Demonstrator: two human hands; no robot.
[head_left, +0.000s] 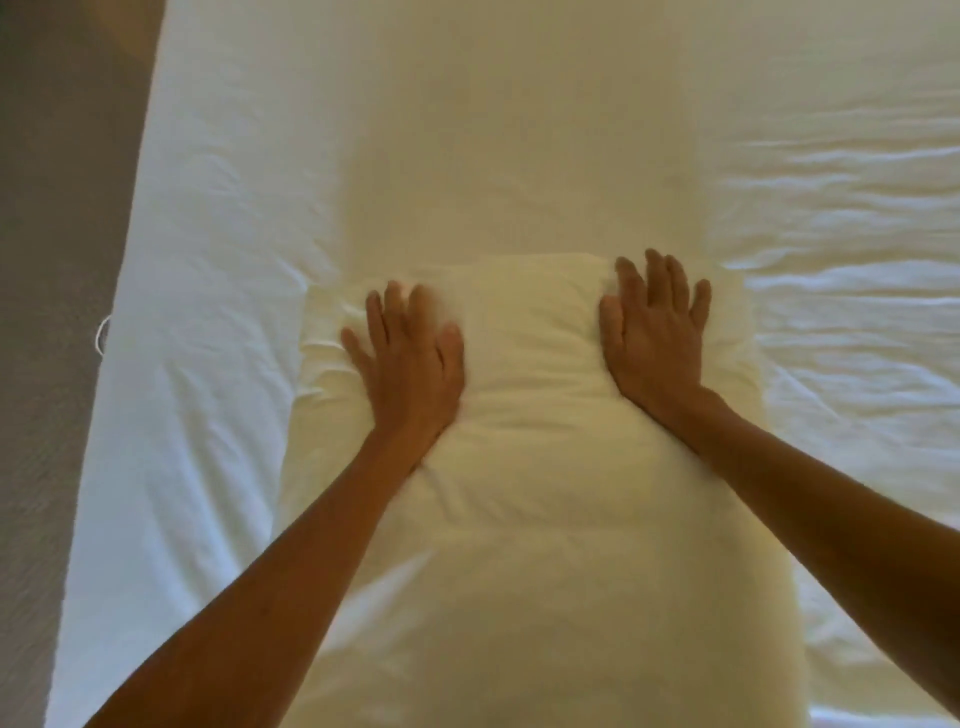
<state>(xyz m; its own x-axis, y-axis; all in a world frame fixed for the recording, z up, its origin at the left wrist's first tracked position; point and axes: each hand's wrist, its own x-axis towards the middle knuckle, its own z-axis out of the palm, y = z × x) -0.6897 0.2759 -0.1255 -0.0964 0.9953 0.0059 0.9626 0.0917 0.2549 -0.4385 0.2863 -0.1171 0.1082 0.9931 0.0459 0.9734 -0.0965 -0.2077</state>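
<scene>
**While the pillow (530, 415) is pressed under both palms**

As the left hand (410, 358) is laid flat with fingers spread, the right hand (654, 338) is spread likewise, well apart. The pillow is found beneath and between them, on the white sheet (208, 364).

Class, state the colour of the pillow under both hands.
The pillow is plain cream-white, no pattern; the head view shows it.

Near end of pillow (530, 457) beyond bottom edge
</scene>
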